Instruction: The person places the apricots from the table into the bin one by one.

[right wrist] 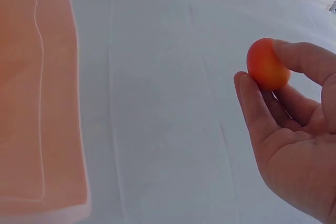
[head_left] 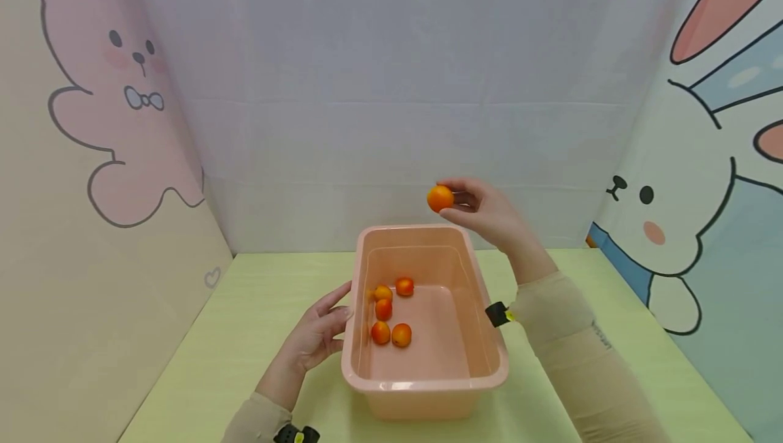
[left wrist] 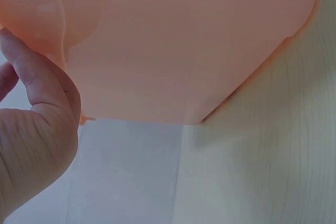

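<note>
Above the far right corner of a pink plastic tub point(head_left: 428, 383), my right hand point(head_left: 483, 212) pinches a small orange-red tomato point(head_left: 440, 198) between thumb and fingertips. The right wrist view shows the same tomato point(right wrist: 266, 64), smooth and round. Several similar tomatoes point(head_left: 401, 335) lie on the tub's floor, towards its left side. My left hand point(head_left: 312, 334) is at the tub's outer left wall, fingers extended, thumb near the rim. In the left wrist view the left hand point(left wrist: 42, 108) touches the tub's side point(left wrist: 157, 40); some fingertips are hidden.
The tub stands on a pale yellow-green tabletop point(head_left: 275, 287). A white cloth backdrop point(head_left: 391, 90) rises behind the table's far edge. Side panels carry a pink bear drawing point(head_left: 141, 151) at left and a white rabbit drawing point(head_left: 667, 171) at right.
</note>
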`<state>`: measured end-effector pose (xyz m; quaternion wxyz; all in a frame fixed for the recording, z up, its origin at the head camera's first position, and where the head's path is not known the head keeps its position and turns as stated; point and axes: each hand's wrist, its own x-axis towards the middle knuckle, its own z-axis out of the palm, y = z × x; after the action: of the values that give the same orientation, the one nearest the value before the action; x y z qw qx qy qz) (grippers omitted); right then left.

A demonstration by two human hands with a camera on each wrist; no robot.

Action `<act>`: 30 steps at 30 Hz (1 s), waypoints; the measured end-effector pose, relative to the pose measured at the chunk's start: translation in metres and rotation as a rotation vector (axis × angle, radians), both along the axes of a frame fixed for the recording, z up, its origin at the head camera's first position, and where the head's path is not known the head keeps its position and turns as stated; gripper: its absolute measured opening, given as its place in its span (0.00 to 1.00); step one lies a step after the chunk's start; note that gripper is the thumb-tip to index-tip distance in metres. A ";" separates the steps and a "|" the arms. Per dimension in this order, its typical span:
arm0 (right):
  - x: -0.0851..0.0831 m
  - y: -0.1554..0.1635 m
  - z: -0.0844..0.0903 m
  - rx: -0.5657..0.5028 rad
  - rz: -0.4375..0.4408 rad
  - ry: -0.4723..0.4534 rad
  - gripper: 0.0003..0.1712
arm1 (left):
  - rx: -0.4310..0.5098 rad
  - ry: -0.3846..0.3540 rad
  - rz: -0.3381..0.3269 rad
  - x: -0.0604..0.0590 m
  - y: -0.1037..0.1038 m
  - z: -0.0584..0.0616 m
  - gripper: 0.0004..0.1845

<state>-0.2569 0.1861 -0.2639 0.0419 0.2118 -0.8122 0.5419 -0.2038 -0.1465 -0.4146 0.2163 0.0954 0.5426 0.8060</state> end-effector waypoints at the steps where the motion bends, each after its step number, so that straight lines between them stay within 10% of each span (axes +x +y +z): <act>1: -0.002 -0.005 -0.001 0.000 0.005 -0.008 0.29 | 0.001 0.001 -0.001 0.000 0.000 0.000 0.36; 30: -0.047 -0.078 -0.080 0.001 0.003 -0.358 0.24 | 0.010 0.012 -0.012 -0.002 0.000 -0.002 0.35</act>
<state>-0.3043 0.1085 -0.3442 -0.1041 0.1133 -0.8066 0.5707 -0.2055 -0.1465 -0.4166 0.2173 0.1047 0.5393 0.8068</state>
